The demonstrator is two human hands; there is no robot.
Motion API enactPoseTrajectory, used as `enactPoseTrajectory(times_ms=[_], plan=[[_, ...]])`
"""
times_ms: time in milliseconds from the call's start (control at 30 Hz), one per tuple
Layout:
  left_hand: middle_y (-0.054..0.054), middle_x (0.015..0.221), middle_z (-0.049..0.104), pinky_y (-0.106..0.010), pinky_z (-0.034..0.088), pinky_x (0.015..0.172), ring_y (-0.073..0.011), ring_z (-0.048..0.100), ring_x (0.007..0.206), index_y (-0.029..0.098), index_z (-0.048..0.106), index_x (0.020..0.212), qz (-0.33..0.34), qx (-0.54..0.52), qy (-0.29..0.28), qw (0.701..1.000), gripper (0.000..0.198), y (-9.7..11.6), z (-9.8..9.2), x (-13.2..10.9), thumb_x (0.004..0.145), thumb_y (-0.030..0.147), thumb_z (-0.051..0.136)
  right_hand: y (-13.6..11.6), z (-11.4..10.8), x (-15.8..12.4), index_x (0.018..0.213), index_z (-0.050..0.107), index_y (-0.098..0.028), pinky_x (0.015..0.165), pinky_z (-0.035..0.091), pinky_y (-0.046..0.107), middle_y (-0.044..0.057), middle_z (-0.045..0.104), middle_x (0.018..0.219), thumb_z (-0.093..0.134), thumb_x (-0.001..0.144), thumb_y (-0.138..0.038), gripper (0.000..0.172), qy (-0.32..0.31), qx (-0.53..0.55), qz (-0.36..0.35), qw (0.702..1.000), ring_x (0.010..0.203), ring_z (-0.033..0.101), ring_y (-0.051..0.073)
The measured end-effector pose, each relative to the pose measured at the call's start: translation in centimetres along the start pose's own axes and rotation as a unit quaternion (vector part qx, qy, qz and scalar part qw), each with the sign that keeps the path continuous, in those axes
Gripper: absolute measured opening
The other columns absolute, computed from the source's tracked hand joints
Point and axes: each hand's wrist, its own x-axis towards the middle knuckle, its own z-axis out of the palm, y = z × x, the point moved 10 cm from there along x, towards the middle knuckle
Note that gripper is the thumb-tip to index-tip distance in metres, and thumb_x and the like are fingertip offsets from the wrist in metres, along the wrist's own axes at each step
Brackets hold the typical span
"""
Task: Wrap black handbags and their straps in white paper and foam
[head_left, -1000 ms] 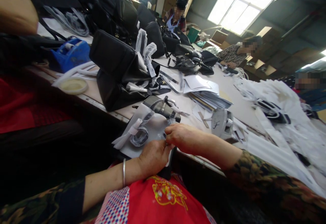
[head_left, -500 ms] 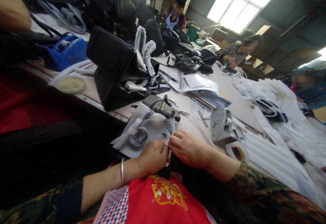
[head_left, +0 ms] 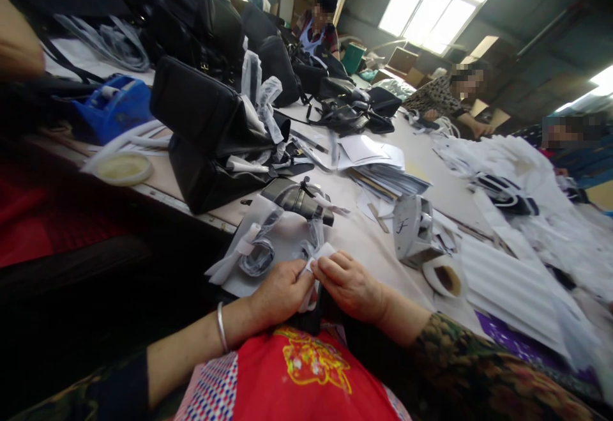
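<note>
My left hand (head_left: 282, 290) is closed, thumb and fingers pinching a thin white piece of wrapping, paper or foam (head_left: 323, 255). From the other side my right hand (head_left: 352, 287) pinches the same white piece, with the fingertips of both hands close together. Below and between them a dark bag part shows, mostly hidden by my hands. Just beyond lies a white foam sheet (head_left: 290, 236) with a plastic-wrapped coiled strap (head_left: 257, 256) on it. Past that, on the table, is a small dark bag (head_left: 297, 199) with a buckle.
Black bags (head_left: 205, 114) stand at the left by a blue tape dispenser (head_left: 115, 108) and a yellowish round lid (head_left: 124, 168). A paper stack (head_left: 378, 165), grey tape dispenser (head_left: 409, 229) and tape roll (head_left: 444, 277) lie right. Several people are around the table.
My hands have tilted the white piece up, so more of it shows above my fingertips. The view has shifted slightly, and a purple sheet now shows at the right.
</note>
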Motion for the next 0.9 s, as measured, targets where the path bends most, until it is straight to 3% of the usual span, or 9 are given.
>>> enactPoseTrajectory(times_ms=[133, 333, 500, 600, 667, 700, 767, 833, 900], plan=[[-0.004, 0.070, 0.068, -0.024, 0.044, 0.057, -0.0147, 0.060, 0.061, 0.015, 0.063, 0.076, -0.037, -0.067, -0.020, 0.997, 0.036, -0.7, 0.2, 0.0, 0.096, 0.038, 0.044, 0.1, 0.1, -0.2, 0.114, 0.063, -0.004, 0.063, 0.044, 0.037, 0.014, 0.064, 0.093, 0.045, 0.098, -0.014, 0.026, 0.030, 0.000, 0.010, 1.000, 0.075, 0.049, 0.022], [-0.005, 0.066, 0.068, -0.023, 0.042, 0.049, -0.0145, 0.058, 0.054, 0.014, 0.064, 0.077, -0.086, -0.135, -0.014, 0.987, 0.047, -2.2, 0.7, 0.0, 0.096, 0.053, 0.045, 0.4, 0.2, -0.9, 0.118, 0.063, -0.006, 0.068, 0.048, 0.037, 0.014, 0.065, 0.096, 0.049, 0.096, -0.012, 0.027, 0.062, -0.001, 0.045, 0.997, 0.078, 0.052, 0.022], [-0.005, 0.063, 0.067, -0.022, 0.040, 0.048, -0.0145, 0.058, 0.052, 0.012, 0.067, 0.073, -0.085, -0.099, -0.003, 0.991, 0.049, -2.0, 0.5, 0.3, 0.095, 0.052, 0.048, 0.7, -0.2, -1.7, 0.127, 0.060, -0.011, 0.070, 0.053, 0.036, 0.014, 0.063, 0.099, 0.046, 0.096, -0.011, 0.034, 0.119, 0.041, 0.083, 0.989, 0.081, 0.056, 0.022], [-0.005, 0.062, 0.067, -0.022, 0.040, 0.048, -0.0145, 0.059, 0.053, 0.013, 0.067, 0.072, -0.068, -0.072, 0.009, 0.995, 0.046, -1.0, 0.2, 0.4, 0.094, 0.049, 0.049, 1.5, -0.9, -2.5, 0.122, 0.064, -0.016, 0.075, 0.054, 0.035, 0.013, 0.062, 0.102, 0.048, 0.094, -0.012, 0.032, 0.165, 0.137, 0.160, 0.963, 0.087, 0.058, 0.021], [-0.004, 0.062, 0.067, -0.022, 0.039, 0.047, -0.0144, 0.058, 0.052, 0.013, 0.067, 0.075, -0.074, -0.070, 0.010, 0.995, 0.044, -0.6, 0.2, 0.3, 0.094, 0.049, 0.050, 3.4, -0.6, -4.0, 0.109, 0.068, -0.018, 0.073, 0.054, 0.033, 0.011, 0.062, 0.099, 0.054, 0.093, -0.018, 0.022, 0.198, 0.215, 0.288, 0.912, 0.086, 0.060, 0.020], [-0.004, 0.062, 0.067, -0.022, 0.039, 0.047, -0.0143, 0.058, 0.051, 0.013, 0.068, 0.077, -0.083, -0.071, 0.008, 0.994, 0.044, -0.6, 0.3, 0.2, 0.093, 0.049, 0.050, 4.4, 0.2, -5.1, 0.102, 0.069, -0.018, 0.068, 0.053, 0.031, 0.009, 0.063, 0.092, 0.057, 0.092, -0.023, 0.017, 0.204, 0.263, 0.370, 0.867, 0.080, 0.060, 0.018], [-0.003, 0.062, 0.066, -0.022, 0.039, 0.046, -0.0141, 0.057, 0.050, 0.013, 0.068, 0.078, -0.094, -0.068, 0.003, 0.993, 0.044, -0.7, 0.5, 0.1, 0.093, 0.050, 0.049, 5.4, 3.3, -7.4, 0.087, 0.067, -0.016, 0.051, 0.044, 0.025, 0.003, 0.058, 0.070, 0.060, 0.089, -0.036, 0.021, 0.178, 0.383, 0.517, 0.745, 0.058, 0.053, 0.013], [-0.003, 0.063, 0.066, -0.022, 0.040, 0.048, -0.0139, 0.057, 0.051, 0.013, 0.068, 0.078, -0.085, -0.054, 0.002, 0.995, 0.044, -0.6, 0.5, 0.1, 0.094, 0.049, 0.048, 4.5, 6.8, -8.0, 0.079, 0.062, -0.016, 0.039, 0.028, 0.022, -0.005, 0.045, 0.053, 0.061, 0.086, -0.048, 0.033, 0.123, 0.523, 0.580, 0.613, 0.043, 0.036, 0.008], [-0.003, 0.064, 0.067, -0.022, 0.041, 0.050, -0.0137, 0.057, 0.052, 0.013, 0.068, 0.078, -0.070, -0.038, -0.001, 0.997, 0.045, -0.4, 0.5, 0.3, 0.096, 0.047, 0.046, 3.6, 8.4, -7.3, 0.075, 0.058, -0.017, 0.037, 0.017, 0.021, -0.009, 0.036, 0.049, 0.064, 0.080, -0.055, 0.039, 0.104, 0.617, 0.577, 0.525, 0.039, 0.026, 0.005]])
